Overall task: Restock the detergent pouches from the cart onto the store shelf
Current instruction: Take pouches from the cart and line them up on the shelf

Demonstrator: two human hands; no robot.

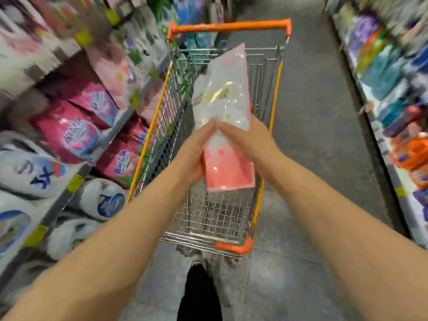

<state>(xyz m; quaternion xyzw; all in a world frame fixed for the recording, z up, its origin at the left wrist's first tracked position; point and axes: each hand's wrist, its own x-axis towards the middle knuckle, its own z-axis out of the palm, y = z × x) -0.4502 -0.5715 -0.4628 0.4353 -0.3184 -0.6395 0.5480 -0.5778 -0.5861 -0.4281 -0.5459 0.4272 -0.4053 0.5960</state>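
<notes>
On the left the store shelf [89, 163] holds fat pink pouches [69, 135] and white pouches [34, 172]; they lie stacked and look soft and puffy, with shiny skins. The cart [215, 218] stands just beside it, likely so the reach is short; it is made of thin silver wire in little squares, with an orange handle [229, 26]. The left hand [196, 154] curls round one side of the detergent pouch [222, 98]; the pouch is up in the air over the cart, not yet on the shelf. It is slick, pink and white, flat and long. The right hand [250, 140] wraps the other side; two hands probably stop the floppy bag from sagging. The far shelf [379, 140] is too blurry to tell.
</notes>
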